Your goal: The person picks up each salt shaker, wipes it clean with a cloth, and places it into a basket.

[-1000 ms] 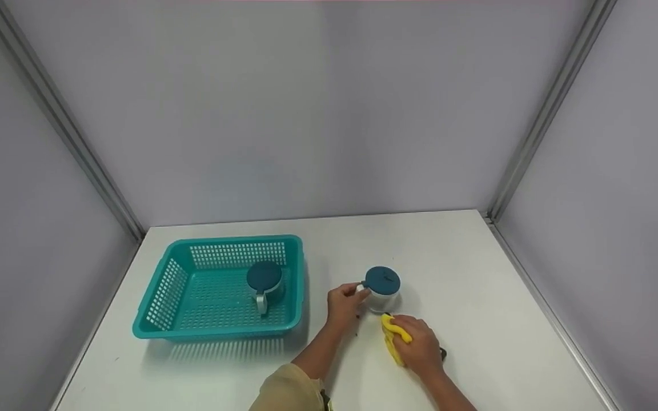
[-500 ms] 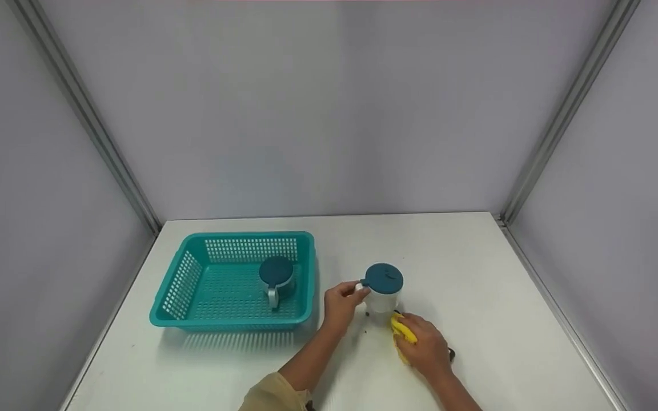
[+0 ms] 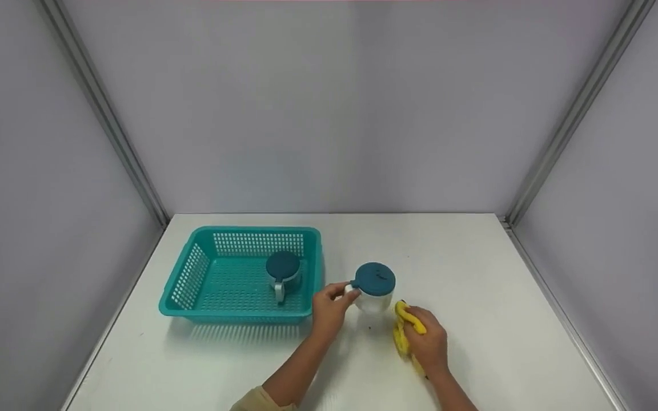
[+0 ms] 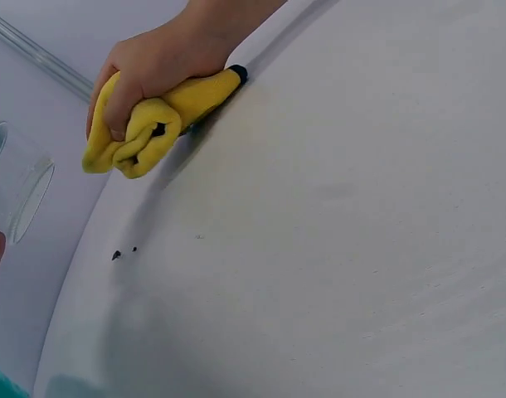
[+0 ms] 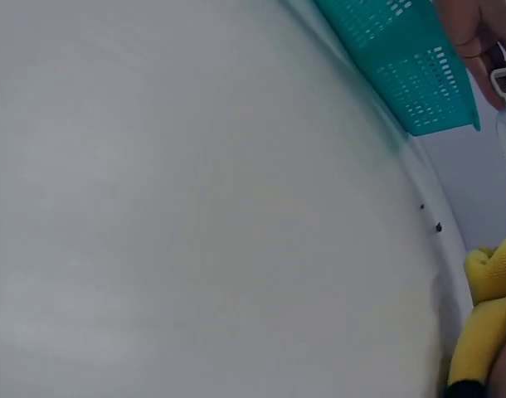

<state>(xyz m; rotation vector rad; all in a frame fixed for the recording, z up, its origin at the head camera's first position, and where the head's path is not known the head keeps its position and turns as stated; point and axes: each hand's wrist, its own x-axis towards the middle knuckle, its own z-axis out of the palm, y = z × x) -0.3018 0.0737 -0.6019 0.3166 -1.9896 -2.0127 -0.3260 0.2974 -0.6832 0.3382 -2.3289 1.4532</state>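
Observation:
My left hand pinches the handle of a clear glass mug with a round dark-blue lid. The mug is upright, its base close over the white table in the head view. In the left wrist view only part of the glass shows at the left edge. My right hand grips a bunched yellow cloth with dark edging, a little to the right of the mug and nearer to me. The cloth and the mug stand apart.
Left of the hands stands a teal plastic basket with perforated walls. A second lidded mug stands inside it, handle toward me. Small dark specks lie on the table. Grey panels enclose the back and sides.
The mug has come up slightly and shifted left with my left hand. My right hand has drawn the cloth away from the mug's base. The camera view has shifted a little.

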